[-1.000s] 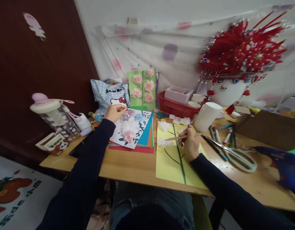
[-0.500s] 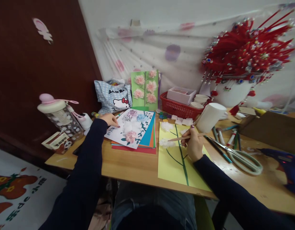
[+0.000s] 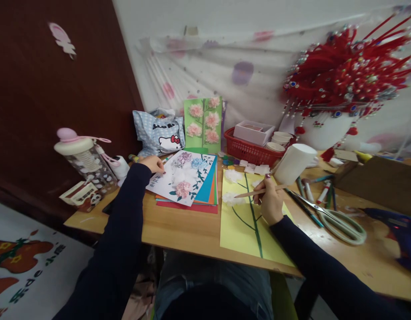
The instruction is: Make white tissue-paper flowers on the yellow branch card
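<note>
My right hand (image 3: 271,202) is closed around a slim tan wooden stick (image 3: 250,194). The stick's pointed tip touches a white fluffy tuft (image 3: 232,198) on the yellow paper (image 3: 237,238). A dark green branching stem (image 3: 254,218) runs down that paper, with another white tuft (image 3: 232,176) near its top left. Over to the left, my left hand (image 3: 152,164) has its fingers bent at the upper left edge of a white flower picture (image 3: 165,189), seemingly pinching it. Pink, blue and purple blossoms with green leaves cover the picture, which lies on a stack of coloured paper (image 3: 201,206).
Scissors (image 3: 340,224), pens and a blue glue gun (image 3: 397,235) lie at the right, near a white paper roll (image 3: 297,163). Behind are a red basket (image 3: 247,153), a green flower card (image 3: 203,124) and a blue checked bag (image 3: 158,131). A bottle (image 3: 80,155) stands left.
The view has shifted very slightly. Both hands keep their places, and the stick's tip stays at the same white tuft.
</note>
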### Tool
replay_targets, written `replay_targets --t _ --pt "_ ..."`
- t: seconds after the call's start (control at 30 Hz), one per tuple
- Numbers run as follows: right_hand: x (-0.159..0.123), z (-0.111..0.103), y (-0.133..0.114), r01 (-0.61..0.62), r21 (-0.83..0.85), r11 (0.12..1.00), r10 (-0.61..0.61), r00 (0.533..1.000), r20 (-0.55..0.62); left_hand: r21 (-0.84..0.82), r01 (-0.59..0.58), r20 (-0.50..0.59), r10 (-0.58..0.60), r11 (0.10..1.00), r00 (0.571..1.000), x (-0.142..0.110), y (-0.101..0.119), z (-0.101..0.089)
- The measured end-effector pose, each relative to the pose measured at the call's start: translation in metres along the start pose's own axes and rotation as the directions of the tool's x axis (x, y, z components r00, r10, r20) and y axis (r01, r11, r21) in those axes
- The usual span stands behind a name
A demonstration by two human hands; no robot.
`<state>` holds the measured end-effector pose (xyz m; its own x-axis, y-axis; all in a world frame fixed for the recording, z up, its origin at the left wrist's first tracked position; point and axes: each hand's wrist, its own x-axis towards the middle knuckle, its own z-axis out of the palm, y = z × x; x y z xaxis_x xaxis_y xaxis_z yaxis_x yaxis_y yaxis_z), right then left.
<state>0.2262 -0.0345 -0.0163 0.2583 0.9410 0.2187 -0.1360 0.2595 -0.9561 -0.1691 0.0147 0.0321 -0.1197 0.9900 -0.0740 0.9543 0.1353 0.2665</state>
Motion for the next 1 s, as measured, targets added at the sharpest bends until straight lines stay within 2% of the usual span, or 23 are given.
replay_targets --t 0.1,0.33,0.53,0.67,0.8,1.0 --pt "0.001 0.0 0.001 0.004 -0.004 1.0 -0.004 1.0 0.007 -0.033 -0.006 -0.002 0.006 0.999 1.0 -0.001 -0.002 -0.004" --pt "0.002 0.0 0.001 0.016 -0.005 1.0 -0.016 1.0 0.025 -0.353 -0.08 0.029 0.097 0.932 0.995 -0.005 0.004 -0.01" --pt "0.001 0.001 -0.001 -0.004 -0.01 1.0 0.005 1.0 0.021 -0.489 -0.112 0.128 0.198 0.865 0.972 -0.002 0.009 -0.007" --pt "0.001 0.001 0.0 0.019 -0.019 1.0 -0.018 0.999 0.033 -0.536 -0.179 0.119 0.285 0.825 0.951 -0.002 0.018 -0.003" --pt "-0.002 0.0 0.003 0.095 -0.064 0.993 -0.092 0.995 0.046 -0.569 -0.276 0.104 0.401 0.774 0.91 -0.006 0.04 0.002" --pt "-0.005 -0.005 0.011 0.297 -0.249 0.922 -0.277 0.954 0.112 -0.653 -0.348 0.178 0.583 0.672 0.793 -0.028 0.091 0.017"
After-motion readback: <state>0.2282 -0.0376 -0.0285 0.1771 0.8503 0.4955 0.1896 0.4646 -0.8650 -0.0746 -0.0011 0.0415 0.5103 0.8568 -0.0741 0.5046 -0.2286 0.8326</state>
